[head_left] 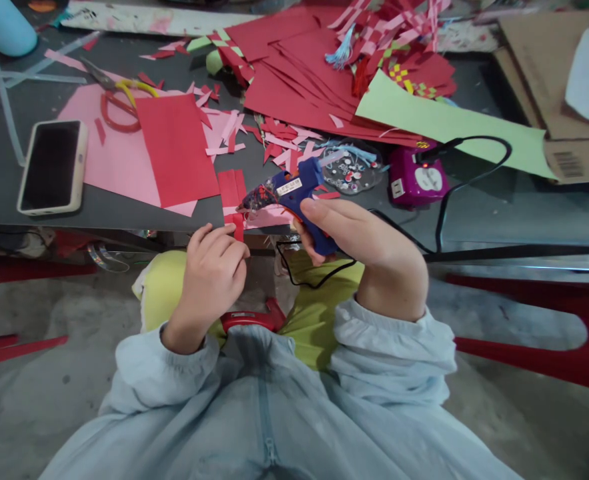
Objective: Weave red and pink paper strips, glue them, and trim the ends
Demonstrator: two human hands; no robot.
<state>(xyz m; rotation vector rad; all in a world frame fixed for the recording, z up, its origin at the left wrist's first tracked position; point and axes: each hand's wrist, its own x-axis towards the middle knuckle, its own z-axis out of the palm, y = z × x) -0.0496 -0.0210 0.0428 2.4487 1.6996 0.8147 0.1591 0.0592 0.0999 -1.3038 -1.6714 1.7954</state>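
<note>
A dark grey table (504, 210) runs across the room, crowded with craft paper. Someone in a pale blue jacket (214, 427) and yellow-green trousers (314, 333) sits at its near edge. I see their right hand (347, 223) wrapped around the handle of a blue glue gun (299, 187), whose nozzle points left, at red strips (231, 190) by the table's edge; whether it touches them I cannot tell. The left hand (217, 270) is loosely curled at that edge, fingertips beside the strips; whether it pinches one I cannot tell.

Left of the strips, a red sheet (177, 147) overlaps a larger pink sheet (109, 160), with scissors (115, 87) lying at its top and a phone (51, 167), screen dark, to its left. Beyond the gun spread red and pink scraps, then a fanned pile of red sheets (294, 80). A clear dish of beads (354, 170) sits behind the gun, beside a purple power block (417, 177) with a black cord plugged in. A long light green sheet (454, 127) slants toward cardboard (539, 60) at the far right.

Below, red plastic seats (524, 360) flank the sitter on a grey concrete floor (24, 413).
</note>
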